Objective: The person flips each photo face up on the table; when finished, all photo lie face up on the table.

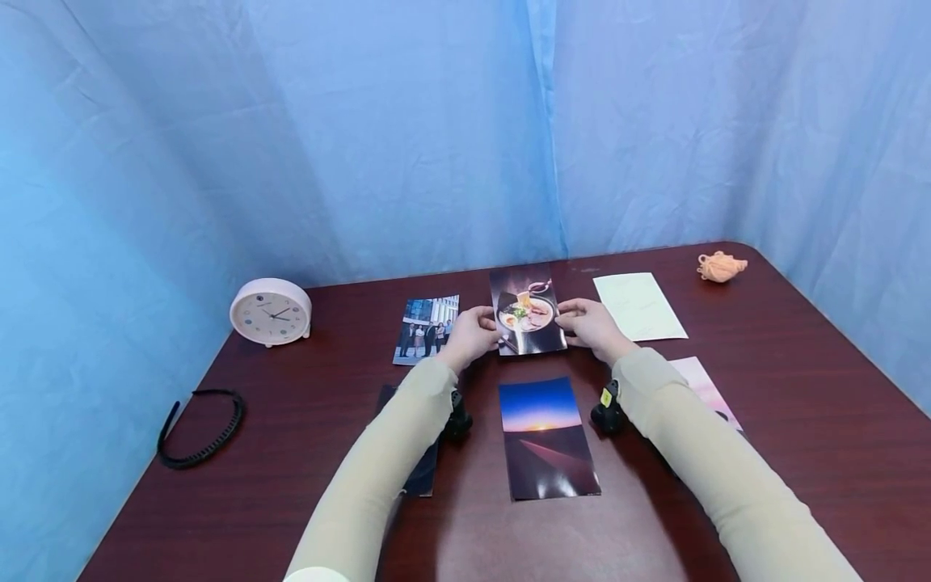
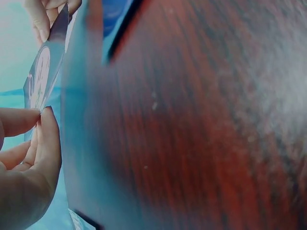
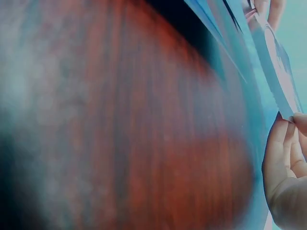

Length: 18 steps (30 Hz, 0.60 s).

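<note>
Both hands pinch a photo of a ramen bowl (image 1: 528, 314) by its side edges. My left hand (image 1: 473, 335) grips its left edge and my right hand (image 1: 591, 325) its right edge. In the left wrist view the photo (image 2: 47, 67) is seen nearly edge-on, with the left thumb and fingers (image 2: 48, 139) at its near side. The right wrist view shows the right hand (image 3: 288, 163) pinching the photo's corner. Nearer to me, a sunset road photo (image 1: 547, 440) lies on the table. Left of the left hand lies a photo of people in suits (image 1: 425, 330).
A white sheet (image 1: 640, 307) lies at the back right, a pink photo (image 1: 701, 388) partly under the right arm, and a dark photo (image 1: 422, 473) partly behind the left arm. A clock (image 1: 272, 313), a black headband (image 1: 236, 416) and an orange yarn bundle (image 1: 720, 267) sit towards the table's sides.
</note>
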Tool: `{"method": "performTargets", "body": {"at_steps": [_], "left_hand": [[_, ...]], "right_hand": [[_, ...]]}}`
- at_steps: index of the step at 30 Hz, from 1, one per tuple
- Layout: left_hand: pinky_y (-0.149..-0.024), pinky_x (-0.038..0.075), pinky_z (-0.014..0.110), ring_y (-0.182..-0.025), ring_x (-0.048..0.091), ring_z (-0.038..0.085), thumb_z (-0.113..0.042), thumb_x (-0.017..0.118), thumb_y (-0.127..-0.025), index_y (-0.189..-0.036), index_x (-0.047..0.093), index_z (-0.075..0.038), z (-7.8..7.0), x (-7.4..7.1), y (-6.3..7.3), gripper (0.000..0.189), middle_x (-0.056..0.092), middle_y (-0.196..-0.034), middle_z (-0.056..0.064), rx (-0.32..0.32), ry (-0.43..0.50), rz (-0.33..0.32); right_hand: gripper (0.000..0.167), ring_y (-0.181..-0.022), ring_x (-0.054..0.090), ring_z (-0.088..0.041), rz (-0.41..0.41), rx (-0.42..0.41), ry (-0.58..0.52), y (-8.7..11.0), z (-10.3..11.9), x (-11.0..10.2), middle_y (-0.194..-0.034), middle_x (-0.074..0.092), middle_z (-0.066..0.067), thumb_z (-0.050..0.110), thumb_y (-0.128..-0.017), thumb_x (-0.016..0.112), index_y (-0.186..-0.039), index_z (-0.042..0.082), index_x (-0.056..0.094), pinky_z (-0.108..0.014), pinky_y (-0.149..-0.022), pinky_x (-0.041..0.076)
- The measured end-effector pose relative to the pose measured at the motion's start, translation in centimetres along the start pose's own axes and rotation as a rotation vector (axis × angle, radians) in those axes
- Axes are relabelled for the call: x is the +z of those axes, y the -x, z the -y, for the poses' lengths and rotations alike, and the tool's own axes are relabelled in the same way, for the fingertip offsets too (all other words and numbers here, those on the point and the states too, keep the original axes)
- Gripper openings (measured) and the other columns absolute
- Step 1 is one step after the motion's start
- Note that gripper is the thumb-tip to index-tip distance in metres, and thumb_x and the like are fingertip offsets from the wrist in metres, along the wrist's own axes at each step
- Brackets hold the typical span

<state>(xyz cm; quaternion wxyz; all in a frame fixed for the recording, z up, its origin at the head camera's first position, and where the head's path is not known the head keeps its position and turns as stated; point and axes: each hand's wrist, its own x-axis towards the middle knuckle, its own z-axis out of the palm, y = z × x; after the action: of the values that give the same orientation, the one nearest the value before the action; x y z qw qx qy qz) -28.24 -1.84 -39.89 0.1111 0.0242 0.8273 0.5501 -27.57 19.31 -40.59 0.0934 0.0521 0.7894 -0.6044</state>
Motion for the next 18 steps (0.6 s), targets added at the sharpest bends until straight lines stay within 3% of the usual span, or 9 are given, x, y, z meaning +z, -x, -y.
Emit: {"method": "performTargets", "body": {"at_steps": [9, 18], "left_hand": [[-0.072, 0.057, 0.028, -0.071, 0.057, 0.013, 0.003, 0.062, -0.087, -0.137, 0.045, 0.000, 0.52, 0.23, -0.18, 0.053, 0.053, -0.086, 0.005, -0.024, -0.064, 0.036], [-0.073, 0.057, 0.029, -0.072, 0.057, 0.014, 0.003, 0.063, -0.087, -0.138, 0.046, -0.002, 0.77, 0.60, -0.30, 0.054, 0.054, -0.086, 0.005, -0.034, -0.121, 0.042]], "right_hand": [[0.038, -0.112, 0.055, -0.029, 0.009, 0.044, 0.074, -0.57, -0.38, 0.25, -0.123, 0.054, -0.021, 0.007, -0.096, 0.050, -0.132, -0.003, 0.045, -0.038, -0.088, 0.053], [0.037, -0.111, 0.058, -0.032, -0.001, 0.049, 0.151, -0.80, -0.71, 0.17, -0.122, 0.055, -0.024, 0.008, -0.096, 0.050, -0.131, -0.003, 0.047, -0.035, -0.082, 0.055]]}}
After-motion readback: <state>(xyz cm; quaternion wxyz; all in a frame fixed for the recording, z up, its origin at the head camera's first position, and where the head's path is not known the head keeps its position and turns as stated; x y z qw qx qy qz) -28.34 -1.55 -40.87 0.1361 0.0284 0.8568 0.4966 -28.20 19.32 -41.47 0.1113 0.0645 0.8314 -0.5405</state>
